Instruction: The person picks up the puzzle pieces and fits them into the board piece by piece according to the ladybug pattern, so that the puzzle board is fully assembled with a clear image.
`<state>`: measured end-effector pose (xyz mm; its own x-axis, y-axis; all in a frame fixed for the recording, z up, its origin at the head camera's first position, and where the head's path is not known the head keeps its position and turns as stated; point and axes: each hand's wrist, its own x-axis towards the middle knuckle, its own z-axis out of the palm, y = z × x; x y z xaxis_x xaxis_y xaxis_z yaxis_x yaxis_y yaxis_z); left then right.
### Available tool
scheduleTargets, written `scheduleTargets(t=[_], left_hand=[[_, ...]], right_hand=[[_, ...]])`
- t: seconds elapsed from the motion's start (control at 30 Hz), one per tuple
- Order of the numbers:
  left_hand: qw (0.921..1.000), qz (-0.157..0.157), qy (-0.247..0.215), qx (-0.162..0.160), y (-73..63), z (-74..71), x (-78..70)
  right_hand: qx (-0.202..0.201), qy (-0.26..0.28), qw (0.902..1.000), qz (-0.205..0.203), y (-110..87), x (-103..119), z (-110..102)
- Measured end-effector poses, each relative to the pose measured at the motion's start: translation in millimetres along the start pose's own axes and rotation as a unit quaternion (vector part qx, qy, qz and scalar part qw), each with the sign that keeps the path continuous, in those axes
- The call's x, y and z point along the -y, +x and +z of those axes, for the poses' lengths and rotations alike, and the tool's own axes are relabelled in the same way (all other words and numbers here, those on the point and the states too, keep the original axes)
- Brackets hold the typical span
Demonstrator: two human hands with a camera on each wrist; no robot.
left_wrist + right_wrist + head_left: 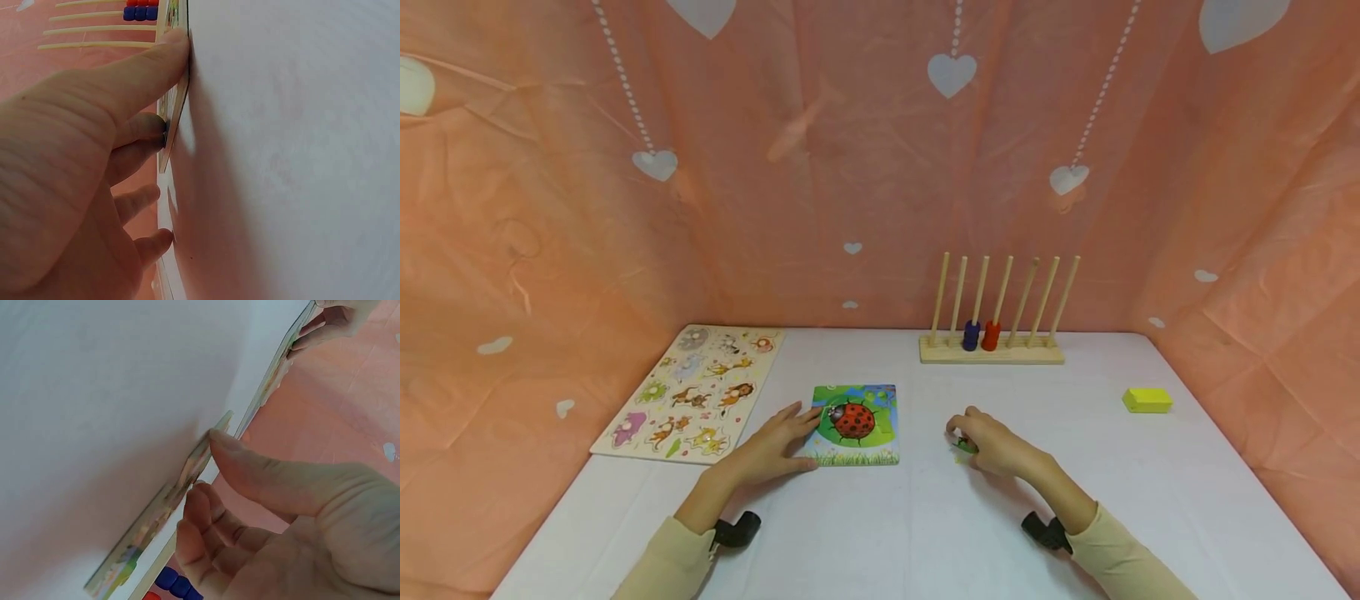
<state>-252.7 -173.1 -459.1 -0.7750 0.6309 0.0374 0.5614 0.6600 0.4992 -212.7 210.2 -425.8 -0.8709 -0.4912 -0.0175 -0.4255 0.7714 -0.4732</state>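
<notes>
A square ladybug puzzle (865, 408) lies flat on the white table. My left hand (778, 446) rests at its left side, fingers fairly straight, thumb near the lower left corner. In the left wrist view the thumb of my left hand (69, 144) touches the edge of the board (178, 109). To the right of the puzzle, low over the table, my right hand (996, 446) pinches a small green puzzle piece (964, 446), partly hidden by the fingers. The right wrist view shows the thumb of my right hand (294, 519) against a thin, flat puzzle piece (199, 456).
At the left lies a wooden animal peg board (696, 392). A wooden rack (992, 354) with several upright rods stands at the back, carrying blue beads (972, 336) and red beads (991, 336). A yellow block (1147, 400) lies far right. Pink curtain surrounds the table.
</notes>
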Motion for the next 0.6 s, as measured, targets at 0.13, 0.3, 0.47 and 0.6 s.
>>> scheduleTargets(t=[0.13, 0.3, 0.47, 0.6], left_hand=[[1.0000, 0.004, 0.000, -0.001, 0.0, -0.2, 0.1], [1.0000, 0.007, 0.002, -0.001, 0.1, -0.1, -0.1], [1.0000, 0.007, -0.001, -0.001, 0.0, -0.3, -0.6], [1.0000, 0.009, -0.001, -0.002, 0.2, -0.3, -0.8]], right_hand=[[-0.001, -0.008, 1.0000, 0.001, -0.5, 1.2, -0.1], [-0.004, -0.016, 0.9998, 0.012, -0.8, 2.1, 0.5], [-0.001, -0.020, 0.9997, 0.011, -0.6, 1.7, 1.1], [-0.006, -0.029, 0.9995, 0.014, 0.1, 1.5, 1.4]])
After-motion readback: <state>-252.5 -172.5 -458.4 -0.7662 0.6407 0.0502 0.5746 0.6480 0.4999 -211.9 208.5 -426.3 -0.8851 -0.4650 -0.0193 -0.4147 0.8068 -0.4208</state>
